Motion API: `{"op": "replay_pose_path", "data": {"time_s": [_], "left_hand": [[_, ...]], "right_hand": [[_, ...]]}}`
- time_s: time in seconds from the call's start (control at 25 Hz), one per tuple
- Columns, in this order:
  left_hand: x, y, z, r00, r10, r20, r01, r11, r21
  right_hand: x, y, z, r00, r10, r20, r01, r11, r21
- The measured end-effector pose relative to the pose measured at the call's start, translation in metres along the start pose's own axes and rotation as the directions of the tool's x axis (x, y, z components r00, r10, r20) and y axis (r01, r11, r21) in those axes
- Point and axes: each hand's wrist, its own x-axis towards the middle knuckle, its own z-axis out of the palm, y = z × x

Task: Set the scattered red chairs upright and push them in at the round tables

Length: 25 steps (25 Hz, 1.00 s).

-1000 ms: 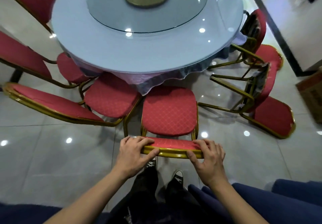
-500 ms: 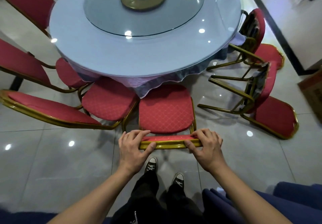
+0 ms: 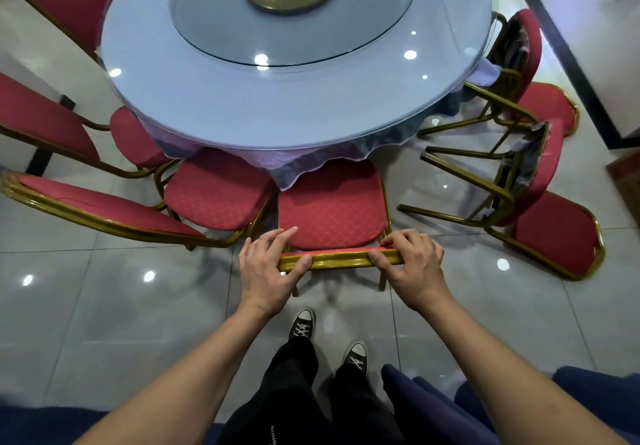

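Note:
An upright red chair (image 3: 330, 210) with a gold frame stands in front of me, its seat partly under the round table (image 3: 242, 105). My left hand (image 3: 268, 268) grips the left end of its gold top rail, though the fingers are lifting. My right hand (image 3: 410, 266) grips the right end. To the right, a red chair (image 3: 540, 181) lies tipped on the floor with its legs pointing left. Behind it a second tipped chair (image 3: 523, 73) lies against the table's edge.
Upright red chairs (image 3: 214, 195) stand at the left of the table, one backrest (image 3: 93, 209) close to my left arm. A glass turntable (image 3: 294, 8) sits on the table. A dark wall base (image 3: 568, 63) runs at the right. My feet (image 3: 329, 340) stand on glossy tiles.
The chair I hold has slid forward so its seat goes further under the table, and I have stepped after it. My left fingers have loosened on the rail.

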Motion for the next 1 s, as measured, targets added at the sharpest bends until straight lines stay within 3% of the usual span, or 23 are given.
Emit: {"op": "replay_pose_path", "data": {"time_s": [0.44,0.8,0.88,1.0], "left_hand": [[0.006,0.003,-0.002,0.999,-0.019,0.043,0.019,1.000,-0.011],[0.010,0.010,-0.021,0.946,-0.029,0.321,0.025,1.000,0.016],[0.013,0.012,-0.027,0.915,-0.044,0.400,0.035,0.999,0.031],[0.027,0.014,-0.039,0.855,-0.070,0.514,0.084,0.996,-0.005]], "right_hand": [[0.009,0.004,-0.002,1.000,-0.010,0.010,0.010,1.000,0.013],[0.006,0.002,-0.016,0.988,0.007,0.155,0.007,0.996,-0.091],[0.008,-0.003,-0.024,0.975,0.029,0.221,-0.003,0.993,-0.118],[0.014,-0.012,-0.032,0.976,0.044,0.213,-0.012,0.989,-0.149]]}}
